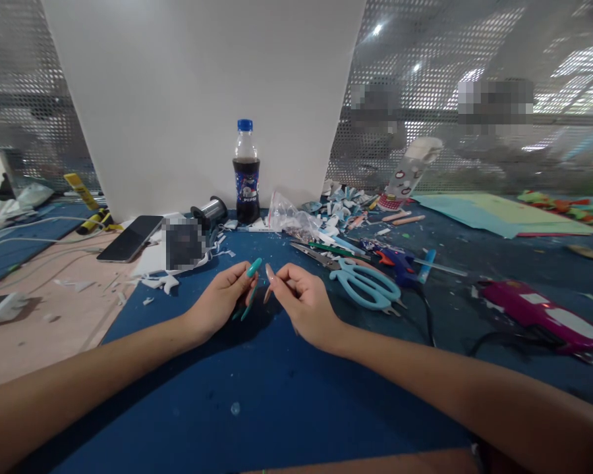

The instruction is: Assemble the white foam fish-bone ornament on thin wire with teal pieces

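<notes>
My left hand (217, 296), with long teal nails, is held over the blue table mat (257, 395), its thumb and fingers closed in a pinch. Facing it a small gap away is my right hand (309, 303), with pale pinkish nails, also pinched closed. Whatever sits between the fingertips is too small to make out. Right of my right hand lie scissors (366, 283) with light blue handles, their blades pointing to the back left. A blue glue gun (400, 266) rests just beyond them.
Behind my hands stand a cola bottle (247, 191), a wire spool (210, 212) and a clear plastic bag (289, 216). Paper scraps (343, 204) pile at the back. A phone (131, 237) lies left, a magenta corded device (543, 313) right. Coloured sheets (489, 214) lie farther back.
</notes>
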`<state>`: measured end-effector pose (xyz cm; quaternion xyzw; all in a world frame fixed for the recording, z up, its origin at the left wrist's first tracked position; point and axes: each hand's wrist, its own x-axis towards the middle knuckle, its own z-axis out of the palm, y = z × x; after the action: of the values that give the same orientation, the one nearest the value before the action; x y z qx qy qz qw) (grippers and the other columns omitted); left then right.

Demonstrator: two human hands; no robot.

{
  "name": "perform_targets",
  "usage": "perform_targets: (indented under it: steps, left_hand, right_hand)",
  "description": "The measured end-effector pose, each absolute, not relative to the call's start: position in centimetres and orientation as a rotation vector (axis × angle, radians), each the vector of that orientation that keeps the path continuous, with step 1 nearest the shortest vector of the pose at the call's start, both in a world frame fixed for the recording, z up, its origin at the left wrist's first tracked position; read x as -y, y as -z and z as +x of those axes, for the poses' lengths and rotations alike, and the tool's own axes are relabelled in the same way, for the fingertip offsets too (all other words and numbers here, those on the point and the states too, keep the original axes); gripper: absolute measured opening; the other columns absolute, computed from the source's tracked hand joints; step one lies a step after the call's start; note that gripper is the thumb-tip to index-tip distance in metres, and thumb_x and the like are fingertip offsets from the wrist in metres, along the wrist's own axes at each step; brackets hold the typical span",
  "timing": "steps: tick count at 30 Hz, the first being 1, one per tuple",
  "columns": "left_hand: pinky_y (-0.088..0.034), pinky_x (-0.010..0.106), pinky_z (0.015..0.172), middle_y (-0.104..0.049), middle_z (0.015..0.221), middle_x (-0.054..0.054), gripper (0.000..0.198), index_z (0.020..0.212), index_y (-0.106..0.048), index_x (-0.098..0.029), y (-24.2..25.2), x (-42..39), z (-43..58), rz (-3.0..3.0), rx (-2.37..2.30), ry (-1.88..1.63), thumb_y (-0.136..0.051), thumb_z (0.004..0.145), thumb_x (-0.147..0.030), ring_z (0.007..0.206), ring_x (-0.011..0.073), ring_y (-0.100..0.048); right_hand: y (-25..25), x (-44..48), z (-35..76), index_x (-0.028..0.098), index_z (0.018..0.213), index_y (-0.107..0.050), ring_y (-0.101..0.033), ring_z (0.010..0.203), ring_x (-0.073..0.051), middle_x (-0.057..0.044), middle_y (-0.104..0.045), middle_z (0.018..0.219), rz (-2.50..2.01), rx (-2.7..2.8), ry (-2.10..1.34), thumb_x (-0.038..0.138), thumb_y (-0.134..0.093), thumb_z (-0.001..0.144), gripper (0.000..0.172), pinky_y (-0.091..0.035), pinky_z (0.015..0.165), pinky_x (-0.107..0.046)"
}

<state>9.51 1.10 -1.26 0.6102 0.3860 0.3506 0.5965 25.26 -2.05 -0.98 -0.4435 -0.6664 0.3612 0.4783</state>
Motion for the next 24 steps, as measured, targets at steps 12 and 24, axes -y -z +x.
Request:
perform_targets:
  steps: [12,24]
  left_hand:
    - [-0.028,0.017,0.043,-0.039,0.052,-0.007,0.034,0.068,-0.042,-0.017,1.32,-0.95,9.53,1.441,-0.917,-0.844,-0.045,0.086,-0.045,0.044,0.0051,-0.032]
    - [-0.027,0.019,0.044,-0.039,0.055,-0.006,0.032,0.071,-0.043,-0.017,1.39,-0.78,9.43,1.552,-0.936,-0.847,-0.042,0.087,-0.044,0.046,0.006,-0.033]
  right_hand:
    - [0.85,1.97,25.13,0.018,0.063,-0.041,-0.027,0.038,-0.004,0.008,-0.035,0.046,-1.1,1.62,-0.927,0.032,-0.048,0.084,0.025,-0.022,0.039,-0.02]
    - [1.36,1.23,25.1,0.018,0.065,-0.043,-0.03,0.04,-0.005,0.007,-0.037,0.047,-1.142,1.645,-1.006,0.034,-0.048,0.083,0.025,-0.022,0.04,-0.02]
